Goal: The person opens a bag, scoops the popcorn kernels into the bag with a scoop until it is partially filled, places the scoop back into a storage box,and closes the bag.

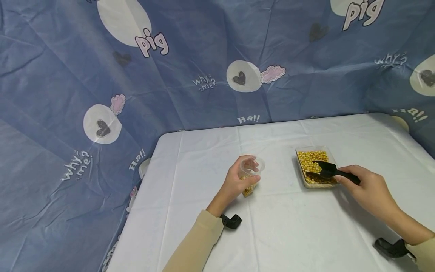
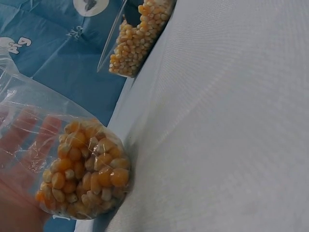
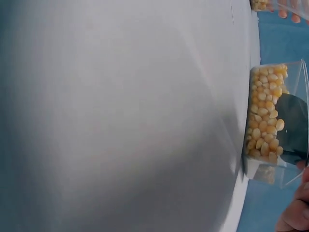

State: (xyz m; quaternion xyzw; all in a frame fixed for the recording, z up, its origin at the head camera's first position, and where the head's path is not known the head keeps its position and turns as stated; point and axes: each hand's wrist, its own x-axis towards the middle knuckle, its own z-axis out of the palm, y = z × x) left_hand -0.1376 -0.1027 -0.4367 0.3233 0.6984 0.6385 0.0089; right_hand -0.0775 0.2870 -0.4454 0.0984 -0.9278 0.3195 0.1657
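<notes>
Left hand [image 1: 238, 184] wraps a clear plastic cup part-filled with yellow corn kernels [image 1: 250, 174], tilted mouth-up for filling. Right hand [image 1: 368, 189] grips a black plastic scoop [image 1: 327, 170], blade dug into the clear rectangular tray of kernels [image 1: 315, 166] just beyond, on the white-covered counter [image 1: 289, 226].

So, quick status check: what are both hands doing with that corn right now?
Left hand grips clear plastic cup, part-filled with yellow corn kernels. Right hand holds black plastic scoop, dipped in clear rectangular tray of kernels. White table between them unobstructed.

One clear cup [image 1: 251, 174], one tray of corn kernels [image 1: 314, 166], one black scoop [image 1: 331, 172], two hands
</notes>
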